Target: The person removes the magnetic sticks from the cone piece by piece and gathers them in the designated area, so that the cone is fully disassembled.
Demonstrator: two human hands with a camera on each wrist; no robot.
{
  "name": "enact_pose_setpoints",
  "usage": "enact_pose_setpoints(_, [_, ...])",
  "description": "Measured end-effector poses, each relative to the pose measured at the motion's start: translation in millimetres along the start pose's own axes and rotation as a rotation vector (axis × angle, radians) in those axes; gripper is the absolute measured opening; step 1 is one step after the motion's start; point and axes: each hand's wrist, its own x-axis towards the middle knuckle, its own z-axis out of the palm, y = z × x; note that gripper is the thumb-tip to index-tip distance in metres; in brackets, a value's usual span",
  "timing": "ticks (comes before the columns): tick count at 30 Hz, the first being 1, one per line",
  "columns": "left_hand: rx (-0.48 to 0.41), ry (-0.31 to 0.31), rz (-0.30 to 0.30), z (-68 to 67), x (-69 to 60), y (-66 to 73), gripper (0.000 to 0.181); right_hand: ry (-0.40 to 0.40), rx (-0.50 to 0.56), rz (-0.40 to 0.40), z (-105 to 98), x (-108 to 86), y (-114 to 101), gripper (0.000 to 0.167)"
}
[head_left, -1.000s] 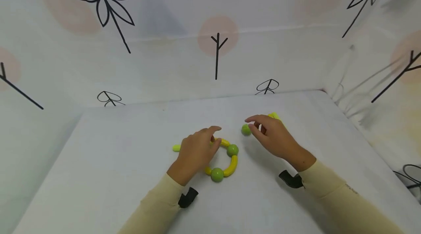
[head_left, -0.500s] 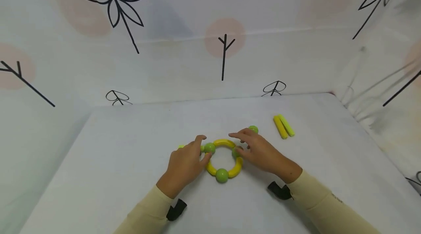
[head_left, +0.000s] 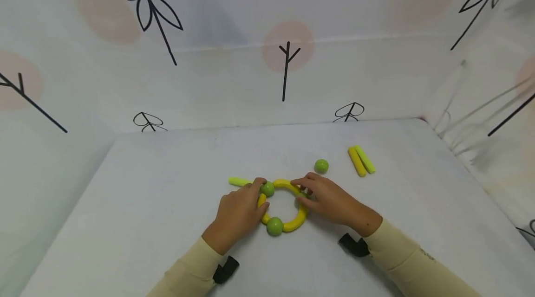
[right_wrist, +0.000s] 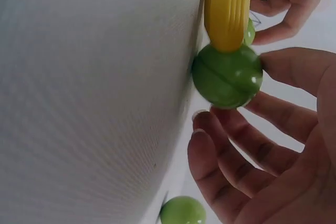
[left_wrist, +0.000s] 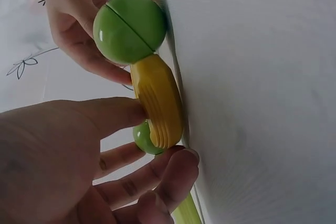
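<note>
A ring of yellow curved rods (head_left: pixel 295 223) and green balls lies on the white table, with one ball (head_left: pixel 275 226) at its near side. My left hand (head_left: pixel 236 216) grips the ring's left side. In the left wrist view, its thumb presses a ridged yellow curved rod (left_wrist: pixel 159 100) while the fingers curl around its far end, by another green ball (left_wrist: pixel 144 136). On the right side, my right hand (head_left: pixel 332 200) holds the ring at a green ball (right_wrist: pixel 227 76), thumb on one side and fingers on the other. Part of that ball is hidden in the head view.
A lime straight stick (head_left: pixel 239 181) extends left from the ring's upper left ball (head_left: pixel 267 189). Behind the right hand sits a loose green ball (head_left: pixel 321 166). Farther right lie a yellow stick (head_left: pixel 356 161) and a lime stick (head_left: pixel 365 159). A patterned cloth wall (head_left: pixel 217 83) stands behind.
My right hand has come left from beside the loose ball to the ring. Both hands have closed onto the ring, which has turned slightly and shifted a little nearer.
</note>
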Motion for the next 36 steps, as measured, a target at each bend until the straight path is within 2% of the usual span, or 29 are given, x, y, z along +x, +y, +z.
enact_pose_setpoints(6, [0.024,-0.008,0.002,-0.3,1.5,-2.6,0.051,-0.04,0.035,0.011,-0.7,0.6,-2.2,0.027])
enact_pose_setpoints(10, [-0.008,-0.016,-0.011,-1.5,3.1,-4.4,0.048,-0.088,0.061,0.005,-1.6,0.3,-4.5,0.022])
enact_pose_setpoints(15, [-0.057,-0.042,-0.048,-3.9,4.8,-6.9,0.037,-0.125,0.086,0.004,0.1,-1.0,-7.2,0.023])
enact_pose_setpoints(21, [-0.058,-0.042,-0.069,-5.1,6.9,-10.7,0.027,-0.128,0.113,-0.064,2.9,-3.9,-8.1,0.019])
enact_pose_setpoints(27, [-0.034,-0.018,-0.036,-5.0,7.7,-14.4,0.02,-0.183,0.11,-0.107,3.1,-5.0,-11.1,0.017])
enact_pose_setpoints(36, [-0.002,0.009,0.023,-2.9,6.1,-14.5,0.015,-0.22,0.082,-0.165,5.9,-11.5,-20.1,0.015])
